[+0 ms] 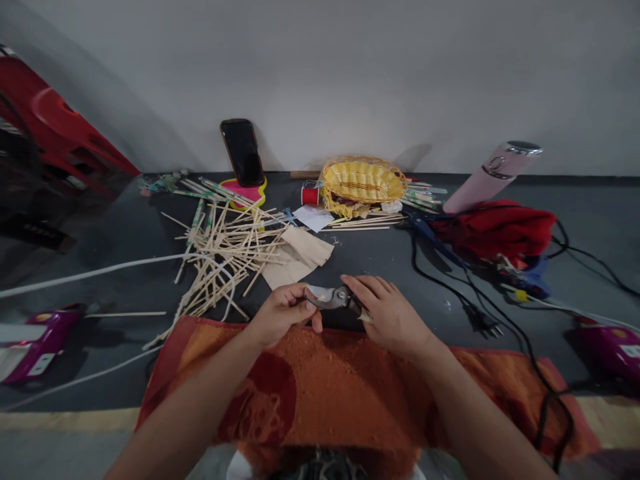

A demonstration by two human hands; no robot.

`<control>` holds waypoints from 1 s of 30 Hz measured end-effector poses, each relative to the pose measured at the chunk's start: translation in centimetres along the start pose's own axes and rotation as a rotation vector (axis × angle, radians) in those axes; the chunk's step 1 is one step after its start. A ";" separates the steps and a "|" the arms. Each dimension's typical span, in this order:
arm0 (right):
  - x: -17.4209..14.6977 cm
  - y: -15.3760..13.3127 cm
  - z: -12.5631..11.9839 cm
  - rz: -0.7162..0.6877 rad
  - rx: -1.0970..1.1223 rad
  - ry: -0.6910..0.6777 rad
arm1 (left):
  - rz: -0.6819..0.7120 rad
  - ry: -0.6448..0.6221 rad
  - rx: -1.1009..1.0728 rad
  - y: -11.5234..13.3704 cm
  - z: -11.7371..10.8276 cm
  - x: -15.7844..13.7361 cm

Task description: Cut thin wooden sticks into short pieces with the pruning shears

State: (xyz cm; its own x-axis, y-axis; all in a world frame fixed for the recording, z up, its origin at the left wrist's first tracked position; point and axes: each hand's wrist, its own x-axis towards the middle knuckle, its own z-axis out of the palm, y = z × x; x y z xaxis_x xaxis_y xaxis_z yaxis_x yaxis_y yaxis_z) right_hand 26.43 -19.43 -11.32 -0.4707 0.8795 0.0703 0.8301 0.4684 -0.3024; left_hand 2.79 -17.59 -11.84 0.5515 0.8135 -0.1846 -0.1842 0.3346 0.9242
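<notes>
My right hand (393, 320) is closed around the handles of a pair of pruning shears (343, 297), whose metal jaws point left above the orange towel. My left hand (283, 315) is at the tip of the jaws, thumb and fingers pinched together; what lies between them is hidden. A tiny pale bit shows by the blade. Beyond my left hand, sheets of tan paper (290, 263) lie beside a loose heap of thin wooden sticks (230, 247).
An orange towel (345, 387) covers the table's front edge. Behind are a phone (243, 153) on a stand, red thread (310, 196), a yellow woven basket (365, 180) and a leaning pink flask (493, 177). Black cables (450, 290) and a red cloth (500, 230) lie right; a white cable (125, 265) crosses left.
</notes>
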 end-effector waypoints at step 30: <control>-0.2 0.1 -0.1 0.006 -0.005 -0.017 | 0.083 0.106 0.052 -0.4 0.4 0.2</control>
State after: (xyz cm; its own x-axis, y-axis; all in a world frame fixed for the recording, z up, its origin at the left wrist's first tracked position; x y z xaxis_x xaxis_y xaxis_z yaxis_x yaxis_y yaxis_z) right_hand 26.67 -19.52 -11.26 -0.4708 0.8807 0.0519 0.8344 0.4636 -0.2980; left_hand 3.29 -17.79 -12.10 0.4465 0.8839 -0.1390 -0.1811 0.2415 0.9533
